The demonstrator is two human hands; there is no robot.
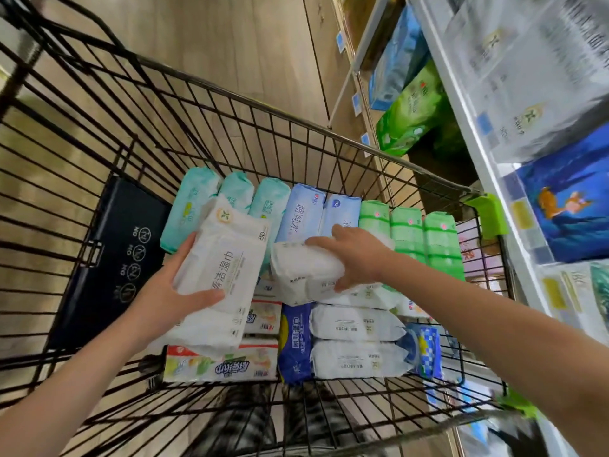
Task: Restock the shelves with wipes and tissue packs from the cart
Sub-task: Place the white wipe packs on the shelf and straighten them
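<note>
- Head view: cart [230,103] was seen largely full; restocking was judged barely begun.
- Left hand [171,285] was closed around a white wipes pack [227,258], lifted above the load.
- Right hand [356,258] was clamped on a second white pack [303,272], possibly resting on others.
- Shelves [468,103] lay rightward.

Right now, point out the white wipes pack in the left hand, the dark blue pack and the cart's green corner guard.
white wipes pack [227,258], head view, printed front.
dark blue pack [295,344], head view, label face.
green corner guard [487,214], head view, top surface.
</note>
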